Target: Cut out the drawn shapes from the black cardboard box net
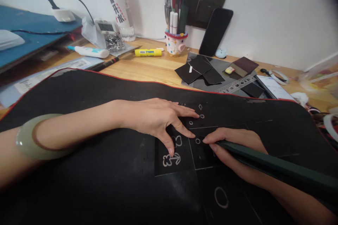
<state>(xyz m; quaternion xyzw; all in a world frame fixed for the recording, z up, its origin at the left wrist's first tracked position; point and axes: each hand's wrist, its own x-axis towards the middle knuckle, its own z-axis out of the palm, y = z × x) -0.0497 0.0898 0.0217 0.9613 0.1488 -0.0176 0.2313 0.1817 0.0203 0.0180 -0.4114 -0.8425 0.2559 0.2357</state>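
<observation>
My left hand (pixel 161 116) lies palm down with its fingers spread on a black card (pixel 182 165). The card bears pale outlines, among them a flower (pixel 171 160) beside the thumb and small circles near the fingertips. To its right, my right hand (pixel 232 144) is closed around a long dark green pen-shaped tool (pixel 274 158), which slants away to the lower right. Its working tip is hidden behind the fingers. Thumb and forefinger are close to a small drawn circle (pixel 198 141). A larger circle (pixel 221 197) is drawn on the dark surface nearer to me.
A black mat (pixel 105 182) with a red edge covers the wooden desk (pixel 126 66). Behind it are a yellow glue stick (pixel 148 52), a decorated pen cup (pixel 175 44), a phone (pixel 216 31) and black paper pieces (pixel 195 70). A bottle (pixel 120 10) stands at the back left.
</observation>
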